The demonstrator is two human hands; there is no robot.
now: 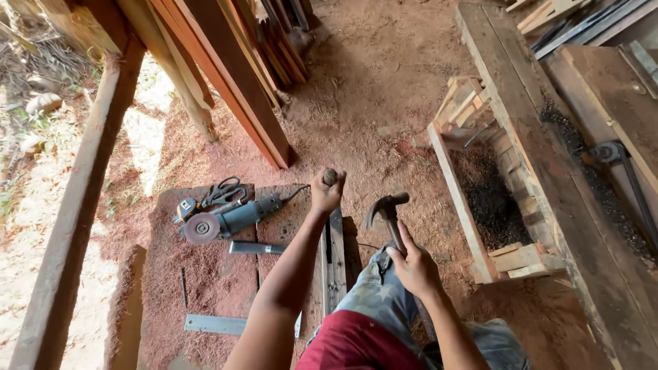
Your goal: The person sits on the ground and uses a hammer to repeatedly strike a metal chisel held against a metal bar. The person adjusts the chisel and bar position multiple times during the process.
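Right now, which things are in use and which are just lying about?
In use: hammer in right hand; metal rod in left hand; metal bar below.
Lying about: angle grinder, scissors, flat metal strip, wooden crate.

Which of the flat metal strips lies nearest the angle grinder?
The short dark strip just below the angle grinder. The pale strip lies farther toward the person, at the board's near edge.

Red dirt floor [384,82] w/ flat wooden boards [205,288] just left of the left-hand fingers [322,188], carrying an angle grinder [229,220], scissors [223,190] & metal strips [212,324]; a wooden crate [480,199] sits right of the right-hand fingers [406,240].
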